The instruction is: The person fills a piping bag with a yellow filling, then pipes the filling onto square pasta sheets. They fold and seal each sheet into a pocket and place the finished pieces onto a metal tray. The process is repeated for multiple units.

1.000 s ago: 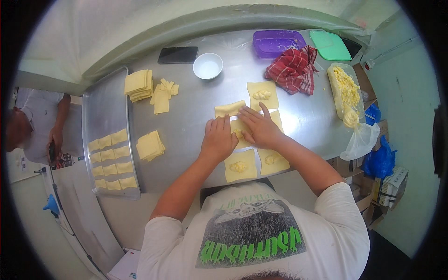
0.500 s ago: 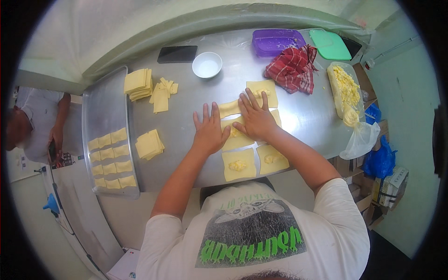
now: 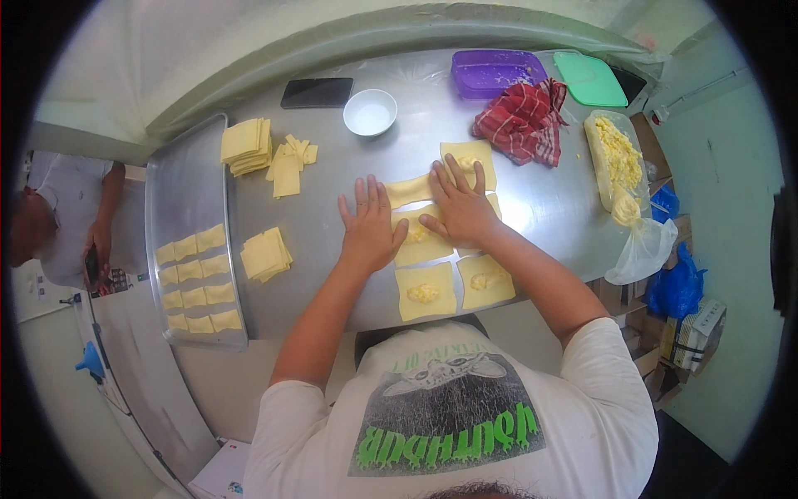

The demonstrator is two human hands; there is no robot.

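At the far left stands another person (image 3: 62, 220), off the table, a dark phone in hand. Next comes the steel tray (image 3: 187, 179), its long edge running along the table's left end; two columns of folded pastries (image 3: 195, 279) fill its near half, the far half bare. Just right of the tray edge lie two stacks of squares (image 3: 264, 254) (one far, one near) with loose cut pieces between them and the white bowl (image 3: 370, 112). A black phone (image 3: 316, 92) sits by the back edge.

The open steel (image 3: 316, 208) runs from those stacks to the left hand (image 3: 368, 229), which lies flat, fingers spread, palm down on bare metal, holding nothing; its thumb side just touches the dough sheets (image 3: 426, 291). The right hand (image 3: 460, 208) presses flat on the middle sheet, fingers apart, gripping nothing. The sheets lie in a cluster at the table's middle, the near two (each with a yellow lump) close to the front edge.

Further right: a red cloth (image 3: 522, 121), a purple box (image 3: 490, 73), a green lid (image 3: 590, 79), and a filling tub (image 3: 617, 162) near the right edge, where a clear bag (image 3: 644, 249) hangs over.
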